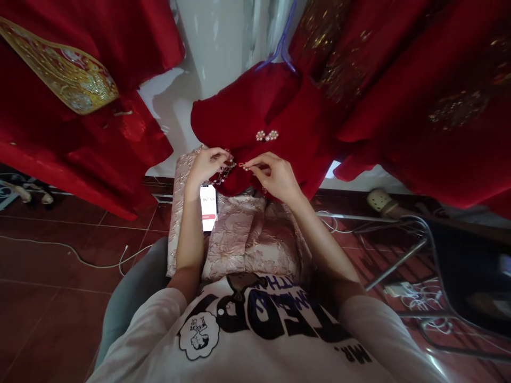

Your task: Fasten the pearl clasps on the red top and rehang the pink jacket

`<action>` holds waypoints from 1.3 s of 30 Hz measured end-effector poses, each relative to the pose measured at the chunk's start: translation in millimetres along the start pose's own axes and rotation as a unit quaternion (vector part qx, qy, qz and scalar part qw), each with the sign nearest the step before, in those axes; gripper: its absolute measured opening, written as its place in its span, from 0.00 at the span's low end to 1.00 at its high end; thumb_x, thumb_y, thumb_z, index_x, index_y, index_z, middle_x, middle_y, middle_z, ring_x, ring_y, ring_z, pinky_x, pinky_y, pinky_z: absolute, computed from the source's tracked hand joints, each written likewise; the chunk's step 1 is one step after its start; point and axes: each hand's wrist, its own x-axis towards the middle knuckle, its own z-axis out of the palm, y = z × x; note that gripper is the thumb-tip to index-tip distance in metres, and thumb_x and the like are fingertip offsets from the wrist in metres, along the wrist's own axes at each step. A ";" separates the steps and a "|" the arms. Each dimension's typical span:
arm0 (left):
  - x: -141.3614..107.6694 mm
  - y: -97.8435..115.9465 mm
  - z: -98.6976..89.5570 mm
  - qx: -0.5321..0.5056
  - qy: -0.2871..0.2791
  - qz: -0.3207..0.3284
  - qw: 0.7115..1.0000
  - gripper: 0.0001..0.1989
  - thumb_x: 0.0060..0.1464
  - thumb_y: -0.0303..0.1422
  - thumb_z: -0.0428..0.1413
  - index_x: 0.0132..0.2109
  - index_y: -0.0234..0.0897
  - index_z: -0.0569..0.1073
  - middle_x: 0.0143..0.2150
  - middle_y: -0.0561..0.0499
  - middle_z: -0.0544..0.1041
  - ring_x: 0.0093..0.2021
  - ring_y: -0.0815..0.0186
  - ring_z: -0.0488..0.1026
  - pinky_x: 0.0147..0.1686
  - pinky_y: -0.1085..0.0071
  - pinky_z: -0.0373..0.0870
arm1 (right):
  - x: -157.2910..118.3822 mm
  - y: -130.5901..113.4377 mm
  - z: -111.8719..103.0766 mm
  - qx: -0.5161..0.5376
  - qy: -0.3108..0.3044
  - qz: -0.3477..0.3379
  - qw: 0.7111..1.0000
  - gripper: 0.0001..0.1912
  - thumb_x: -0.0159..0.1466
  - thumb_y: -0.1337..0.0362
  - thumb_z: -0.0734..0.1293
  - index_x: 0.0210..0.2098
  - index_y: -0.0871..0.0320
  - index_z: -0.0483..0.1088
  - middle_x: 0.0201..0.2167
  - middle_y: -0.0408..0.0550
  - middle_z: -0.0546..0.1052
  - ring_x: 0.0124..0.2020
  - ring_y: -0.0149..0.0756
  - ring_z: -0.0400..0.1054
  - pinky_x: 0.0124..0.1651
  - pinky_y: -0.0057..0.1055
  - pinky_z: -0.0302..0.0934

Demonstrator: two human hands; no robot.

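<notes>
My left hand (208, 164) is closed on a beaded strand (227, 173) that dangles below its fingers. Close to its right, my right hand (274, 174) pinches a small gold and pearl piece (245, 167) between thumb and forefinger. Both hands are in front of a red garment (235, 114) hanging on a purple hanger (281, 48). A pearl floral clasp (266, 136) sits on the garment just above my hands. Under my left wrist, a lit phone (208, 210) lies on pinkish patterned fabric (235, 234).
More red garments with gold decoration hang at the left (131, 48) and right (403, 133). A metal-framed chair (447, 266) with white cables (419, 295) beneath is at the right. A cable (80, 260) crosses the tiled floor (43, 298) at the left.
</notes>
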 end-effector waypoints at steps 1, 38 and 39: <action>-0.2 0.6 0.5 -0.002 0.005 0.002 1.000 0.08 0.61 0.27 0.57 0.40 0.36 0.82 0.41 0.46 0.85 0.33 0.69 0.82 0.28 0.80 0.76 | -0.3 0.9 0.4 0.004 -0.005 -0.001 1.000 0.09 0.69 0.61 0.68 0.43 0.55 0.81 0.45 0.51 0.81 0.43 0.39 0.78 0.49 0.42 0.80; -4.3 9.0 -2.3 0.015 -0.005 0.061 0.998 0.09 0.52 0.25 0.65 0.42 0.30 0.86 0.41 0.44 0.87 0.42 0.63 0.85 0.48 0.69 0.81 | -0.7 42.0 30.1 0.023 -0.127 -0.022 0.991 0.48 0.64 0.31 0.68 0.73 0.52 0.64 0.75 0.58 0.58 0.75 0.58 0.56 0.68 0.59 0.68; -3.9 8.1 -3.4 0.015 -0.006 0.059 0.998 0.10 0.52 0.25 0.65 0.42 0.30 0.85 0.42 0.44 0.87 0.43 0.63 0.85 0.48 0.69 0.81 | -0.3 40.8 26.9 0.025 -0.141 -0.019 0.990 0.46 0.64 0.33 0.68 0.73 0.51 0.64 0.76 0.56 0.58 0.76 0.58 0.56 0.69 0.59 0.68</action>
